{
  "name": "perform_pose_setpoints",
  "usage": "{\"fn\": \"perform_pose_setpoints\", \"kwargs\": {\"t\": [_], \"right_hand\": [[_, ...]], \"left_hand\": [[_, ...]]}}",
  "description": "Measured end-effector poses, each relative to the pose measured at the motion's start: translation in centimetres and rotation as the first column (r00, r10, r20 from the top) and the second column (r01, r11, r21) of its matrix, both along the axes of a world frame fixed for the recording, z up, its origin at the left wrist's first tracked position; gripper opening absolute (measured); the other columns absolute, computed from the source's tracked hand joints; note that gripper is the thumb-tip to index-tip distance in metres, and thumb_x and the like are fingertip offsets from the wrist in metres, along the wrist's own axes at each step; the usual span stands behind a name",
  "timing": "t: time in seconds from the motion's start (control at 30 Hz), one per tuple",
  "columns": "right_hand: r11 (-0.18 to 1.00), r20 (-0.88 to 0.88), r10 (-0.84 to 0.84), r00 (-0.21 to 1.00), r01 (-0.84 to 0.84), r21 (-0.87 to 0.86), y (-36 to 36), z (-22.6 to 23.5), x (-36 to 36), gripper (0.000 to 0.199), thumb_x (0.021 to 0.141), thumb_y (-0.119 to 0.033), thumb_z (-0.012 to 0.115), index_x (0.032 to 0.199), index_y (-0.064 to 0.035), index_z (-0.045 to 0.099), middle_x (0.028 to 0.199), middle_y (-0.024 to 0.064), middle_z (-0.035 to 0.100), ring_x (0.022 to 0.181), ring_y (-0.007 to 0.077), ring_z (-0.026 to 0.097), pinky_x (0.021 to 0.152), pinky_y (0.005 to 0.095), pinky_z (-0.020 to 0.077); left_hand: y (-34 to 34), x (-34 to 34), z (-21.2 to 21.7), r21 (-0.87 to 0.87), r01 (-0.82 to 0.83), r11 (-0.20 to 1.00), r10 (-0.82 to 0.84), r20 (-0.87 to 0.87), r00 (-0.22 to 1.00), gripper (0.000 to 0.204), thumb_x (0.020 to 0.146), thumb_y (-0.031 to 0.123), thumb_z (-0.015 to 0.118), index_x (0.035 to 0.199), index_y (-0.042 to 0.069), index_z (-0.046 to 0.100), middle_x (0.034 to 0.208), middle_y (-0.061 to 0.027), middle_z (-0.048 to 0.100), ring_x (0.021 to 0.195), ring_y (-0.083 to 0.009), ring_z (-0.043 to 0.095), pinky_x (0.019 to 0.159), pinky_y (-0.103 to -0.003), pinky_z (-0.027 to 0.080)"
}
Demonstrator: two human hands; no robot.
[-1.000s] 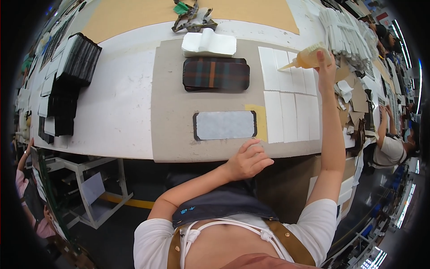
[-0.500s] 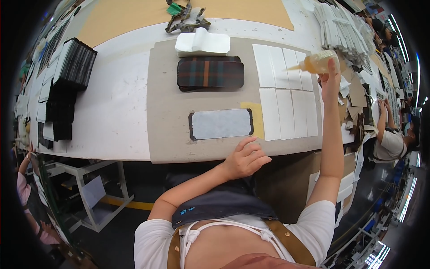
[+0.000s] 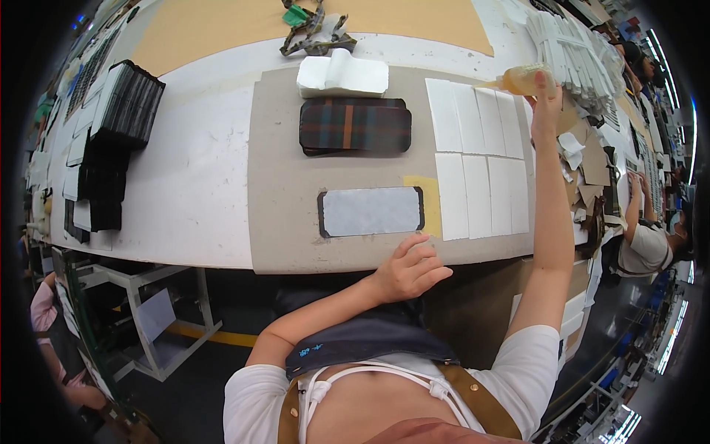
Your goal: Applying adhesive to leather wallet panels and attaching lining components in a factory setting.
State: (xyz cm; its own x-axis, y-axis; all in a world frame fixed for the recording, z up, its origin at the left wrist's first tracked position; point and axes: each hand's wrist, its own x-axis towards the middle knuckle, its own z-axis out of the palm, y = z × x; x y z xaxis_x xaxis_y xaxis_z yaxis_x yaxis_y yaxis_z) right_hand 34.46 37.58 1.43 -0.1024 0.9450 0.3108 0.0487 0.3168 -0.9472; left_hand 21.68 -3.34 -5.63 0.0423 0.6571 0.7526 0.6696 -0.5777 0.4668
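In my right hand (image 3: 546, 107) is a squeeze bottle (image 3: 526, 80) of amber liquid, tipped so its thin nozzle points left over the far ends of the white strips (image 3: 473, 196), which lie in two rows. My left hand (image 3: 411, 268) hovers by the table's near edge, holding nothing, fingers loosely bent and apart. Just beyond it lies a dark-edged rectangular panel (image 3: 371, 212) with a pale grey face, partly over a yellow sheet (image 3: 432, 211). Farther off sit a few dark plaid panels (image 3: 355, 126) with an orange stripe, and behind them a folded white pad (image 3: 342, 77).
A grey board (image 3: 285, 222) covers the middle of the white table (image 3: 192, 185). Black-edged panels (image 3: 111, 159) stand stacked at the left. White strip bundles (image 3: 573, 55) and cardboard scraps (image 3: 594, 166) crowd the right. Fabric scraps (image 3: 318, 33) lie far back. A co-worker (image 3: 651, 244) is at right.
My right hand has carried the bottle farther away, toward the far ends of the white strips. My left hand stays beside the pale-faced panel. The whole view has shifted slightly.
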Motion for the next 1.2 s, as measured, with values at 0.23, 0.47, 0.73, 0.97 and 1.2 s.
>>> {"fn": "perform_pose_setpoints", "kwargs": {"t": [0.23, 0.47, 0.73, 0.97, 1.2], "right_hand": [[1.0, 0.112, -0.017, 0.994, 0.017, 0.002, -0.3, 0.1, 2.0, 0.089, 0.081, -0.061, 0.078, 0.132, 0.0042, 0.046, 0.123, 0.0147, 0.056, 0.113, 0.0213, 0.061, 0.091, 0.0359, 0.0573], [0.997, 0.141, 0.057, 0.988, -0.049, -0.059, -3.2, 0.5, 4.5, 0.083, 0.083, -0.061, 0.076, 0.129, 0.0018, 0.049, 0.117, 0.0127, 0.058, 0.109, 0.0205, 0.062, 0.086, 0.0326, 0.0569], [0.994, 0.086, 0.091, 0.992, -0.085, -0.07, -6.6, 0.6, 6.7, 0.067, 0.089, -0.055, 0.072, 0.126, -0.0024, 0.054, 0.109, 0.0057, 0.061, 0.096, 0.0134, 0.064, 0.074, 0.0253, 0.0533], [0.986, -0.141, 0.143, 0.98, -0.154, -0.07, -3.5, 1.0, 5.8, 0.063, 0.092, -0.048, 0.072, 0.126, 0.0002, 0.051, 0.116, 0.0096, 0.06, 0.108, 0.0168, 0.063, 0.088, 0.0327, 0.0574], [0.999, -0.063, -0.035, 0.997, 0.036, 0.016, -1.5, 1.0, 0.8, 0.074, 0.086, -0.048, 0.079, 0.129, 0.0017, 0.044, 0.122, 0.0135, 0.055, 0.113, 0.0214, 0.061, 0.095, 0.036, 0.0568]], "left_hand": [[0.0, 0.0, 0.2, -0.002, -0.002, 1.0, 0.002, -0.006, 1.0, 0.032, 0.077, 0.004, 0.072, 0.106, 0.016, 0.064, 0.092, 0.0021, 0.062, 0.093, -0.0175, 0.06, 0.107, -0.047, 0.043], [0.0, 0.1, 0.2, -0.017, -0.015, 1.0, 0.015, -0.012, 1.0, 0.031, 0.078, 0.004, 0.072, 0.105, 0.016, 0.063, 0.091, 0.0024, 0.062, 0.092, -0.0174, 0.06, 0.107, -0.046, 0.044], [0.1, 0.0, 0.3, -0.016, -0.018, 1.0, 0.017, -0.022, 1.0, 0.031, 0.078, 0.004, 0.072, 0.105, 0.016, 0.063, 0.091, 0.003, 0.062, 0.092, -0.017, 0.06, 0.106, -0.046, 0.044], [0.1, 0.0, 0.4, -0.015, -0.004, 1.0, 0.004, -0.012, 1.0, 0.031, 0.078, 0.004, 0.073, 0.105, 0.017, 0.064, 0.092, 0.0031, 0.062, 0.091, -0.0168, 0.06, 0.106, -0.046, 0.044], [0.1, 0.1, 0.0, -0.016, -0.011, 1.0, 0.011, -0.007, 1.0, 0.031, 0.078, 0.005, 0.073, 0.105, 0.017, 0.064, 0.092, 0.0034, 0.062, 0.092, -0.0173, 0.059, 0.106, -0.046, 0.044]]}}
